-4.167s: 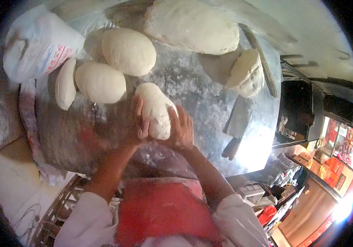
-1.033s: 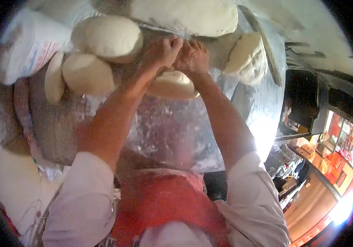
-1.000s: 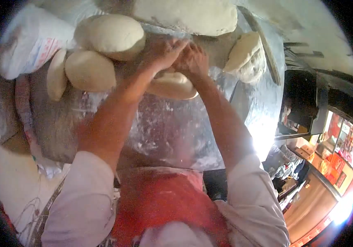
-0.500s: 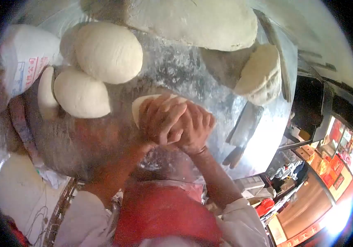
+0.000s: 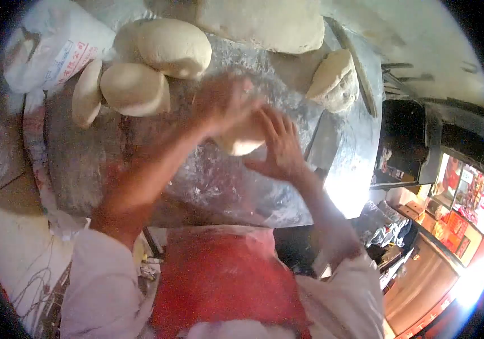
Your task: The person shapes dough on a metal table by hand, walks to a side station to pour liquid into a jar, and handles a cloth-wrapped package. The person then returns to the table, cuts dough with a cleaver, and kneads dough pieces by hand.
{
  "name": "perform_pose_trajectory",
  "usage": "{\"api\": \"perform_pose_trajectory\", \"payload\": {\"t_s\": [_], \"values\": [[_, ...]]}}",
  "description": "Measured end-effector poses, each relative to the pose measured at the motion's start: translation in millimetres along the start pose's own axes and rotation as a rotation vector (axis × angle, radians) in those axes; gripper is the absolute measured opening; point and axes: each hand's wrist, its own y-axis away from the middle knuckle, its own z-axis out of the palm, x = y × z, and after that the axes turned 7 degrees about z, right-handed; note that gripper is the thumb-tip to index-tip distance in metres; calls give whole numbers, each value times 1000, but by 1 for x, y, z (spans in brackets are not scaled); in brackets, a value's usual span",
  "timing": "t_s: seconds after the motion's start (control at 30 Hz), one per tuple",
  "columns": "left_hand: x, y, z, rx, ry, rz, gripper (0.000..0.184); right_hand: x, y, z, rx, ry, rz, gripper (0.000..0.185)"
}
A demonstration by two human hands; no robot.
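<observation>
A pale lump of dough [image 5: 241, 140] lies on the floured metal worktop [image 5: 196, 183] beneath and between my hands. Smeared by motion, my left hand [image 5: 226, 103] reaches over its far left side; how its fingers are set is unclear. My right hand [image 5: 281, 146] is at the dough's right side, fingers stretched and thumb apart. Part of the dough is hidden by both hands. To the left sit two rounded dough pieces, a larger one [image 5: 174, 48] behind a smaller one [image 5: 132, 89], with a narrow dough piece [image 5: 88, 95] beside them.
A large dough slab [image 5: 259, 21] spans the far side. Right of it rests a cut dough chunk [image 5: 335, 82] near a long strip [image 5: 355, 65]. A flat blade-like tool [image 5: 325, 138] lies at right. A white printed bag [image 5: 64, 48] stands at far left.
My hands were stacked together, pressing on the dough; now they are apart, the left farther forward and the right at the dough's side. The camera view has shifted.
</observation>
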Motion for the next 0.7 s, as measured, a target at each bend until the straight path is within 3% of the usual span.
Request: {"api": "perform_pose_trajectory", "payload": {"t_s": [0.03,0.07,0.1,0.13,0.17,0.3,0.43,0.53,0.6,0.67,0.7], "values": [[-12,35,33,223,-184,152,70,-9,16,5,21,-95,113,105],[-12,63,37,225,-165,268,60,-22,24,21,116,-176,246,94],[-9,91,65,435,-138,293,55,-29,28,41,108,-101,192,86],[-15,107,90,574,-185,317,55,-40,26,52,119,30,185,66],[-21,114,101,667,-179,304,55,-41,27,72,234,109,142,58],[-36,63,66,542,-188,367,48,-14,-6,105,488,82,193,47],[-49,-10,51,505,-164,412,44,38,-62,88,427,-36,195,56],[-48,-43,41,563,-220,413,42,78,-86,86,236,-105,210,74],[-52,-64,49,621,-108,357,37,91,-107,74,117,-143,253,86],[-35,-71,42,461,-57,115,43,87,-124,55,-84,-210,392,101],[-35,-71,41,468,-61,114,43,69,-112,53,-52,-114,367,105]]}}
